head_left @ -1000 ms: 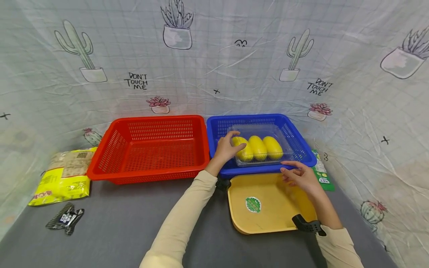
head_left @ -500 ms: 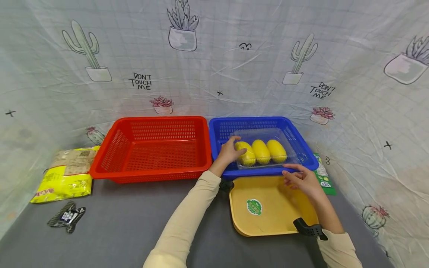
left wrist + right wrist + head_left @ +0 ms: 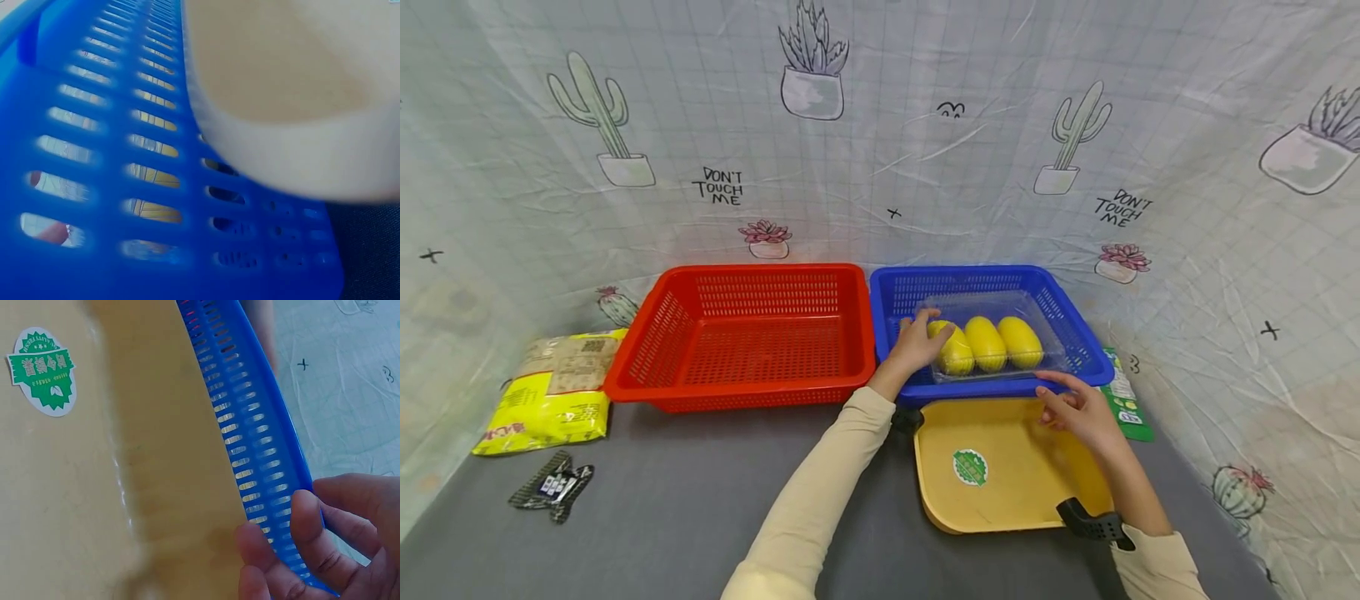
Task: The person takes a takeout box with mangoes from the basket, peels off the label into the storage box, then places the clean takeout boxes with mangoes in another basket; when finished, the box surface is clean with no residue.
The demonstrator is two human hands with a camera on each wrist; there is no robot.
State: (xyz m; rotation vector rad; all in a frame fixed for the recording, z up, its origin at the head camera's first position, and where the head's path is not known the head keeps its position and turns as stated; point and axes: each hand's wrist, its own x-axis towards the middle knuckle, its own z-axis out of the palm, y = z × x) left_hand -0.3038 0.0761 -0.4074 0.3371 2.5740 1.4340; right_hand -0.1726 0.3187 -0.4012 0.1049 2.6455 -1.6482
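Inside the blue basket (image 3: pixel 1078 337) lies a clear plastic box (image 3: pixel 1043 329) with 3 yellow oval fruits (image 3: pixel 985 342). My left hand (image 3: pixel 916 342) holds the box's left end, thumb over the nearest fruit. In the left wrist view, a bit of a finger (image 3: pixel 57 234) shows through the slots of the basket wall; the rest of that hand is hidden. My right hand (image 3: pixel 1078 408) is at the basket's front right rim. In the right wrist view its thumb and index finger pinch this rim, and its other fingers curl below, in front of the wall.
A yellow tray (image 3: pixel 1000 500) with a green sticker stands right in front of the blue basket. To the left is a red basket (image 3: pixel 737 393). A yellow bag (image 3: pixel 553 396) and a small black packet (image 3: pixel 553 486) lie farther left; a green packet (image 3: pixel 1129 408) lies right.
Both hands stay at nearly the same places on the box and the rim. The head view has shifted slightly, so everything sits a little lower and to the right.
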